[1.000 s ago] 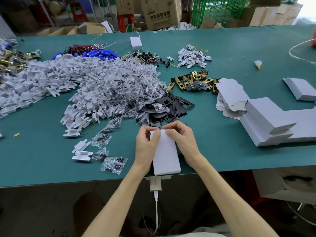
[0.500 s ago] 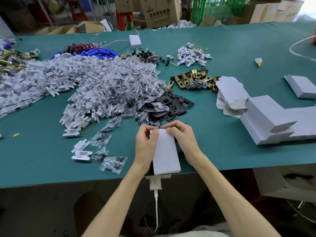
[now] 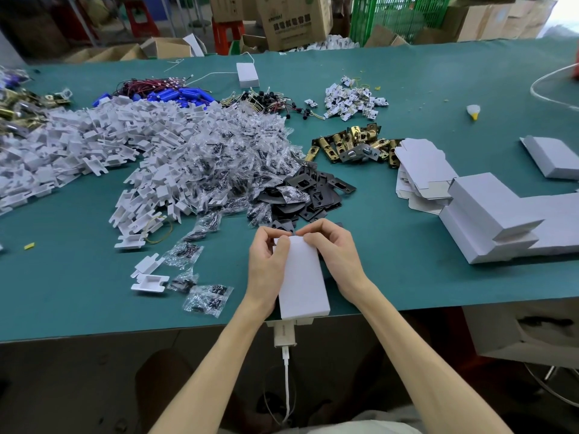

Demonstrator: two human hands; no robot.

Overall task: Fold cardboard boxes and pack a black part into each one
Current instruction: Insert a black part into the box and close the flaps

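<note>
Head view: the only camera, looking down past two bare forearms onto a green table [image 3: 407, 89].
Box: a white box [image 3: 302, 277] lies lengthwise at the near table edge. Its near end sits right at that edge and its far end is between the hands.
Left hand: the left hand [image 3: 266, 264] wraps the box's left side with fingers curled up to the far corner. To me it looks like a steadying grip, so the end can be worked without the box sliding.
Right hand: the right hand [image 3: 336, 255] pinches the far end with bent fingertips, so it grips the box too. I'd judge it is tucking the end flap in.
Contents: the top face is closed, so I cannot tell whether a part is inside.
Black parts: a heap of black parts [image 3: 313, 195] lies just beyond the hands, likely so the next one is a short reach away.
Blanks: flat blanks [image 3: 419, 170] are piled to the right, just beside brass latches [image 3: 354, 145].
Done boxes: the done boxes [image 3: 495, 220] are stacked further right, well apart from the working spot. That probably keeps finished work out of the way.
Left side: white inserts [image 3: 94, 145] and clear bags [image 3: 219, 158] spread in big heaps, the bags touching the black parts.
Plug: a white plug [image 3: 284, 335] with its cable hangs under the table edge, directly below the box.
</note>
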